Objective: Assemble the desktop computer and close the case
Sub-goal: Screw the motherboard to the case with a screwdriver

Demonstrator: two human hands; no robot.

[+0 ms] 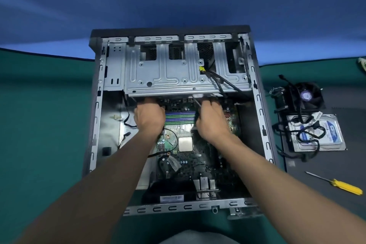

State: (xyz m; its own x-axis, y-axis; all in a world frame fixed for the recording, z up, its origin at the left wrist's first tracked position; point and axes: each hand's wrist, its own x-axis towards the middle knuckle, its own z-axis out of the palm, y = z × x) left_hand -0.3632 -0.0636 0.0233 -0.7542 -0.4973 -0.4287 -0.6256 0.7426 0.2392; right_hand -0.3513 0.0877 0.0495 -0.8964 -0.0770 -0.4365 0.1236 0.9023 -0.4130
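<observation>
An open desktop case (259, 105) lies flat on a green table. Inside it is the green motherboard (190, 162), with a bare CPU (185, 144) and coloured RAM slots (180, 118). My left hand (149, 117) and my right hand (212, 119) both reach over the board's far edge. Their fingers bend down under the silver drive cage (174, 73), so the fingertips are hidden and I cannot tell what they hold. A thin grey lead runs beside my right hand. Black cables with a yellow connector (202, 69) hang out of the cage.
On a grey mat (326, 164) right of the case lie a cooler fan (306, 96), a hard drive (324, 134) under tangled black cables, and a yellow-handled screwdriver (344, 186). Loose black wires lie in the case's left bay. A blue wall stands behind.
</observation>
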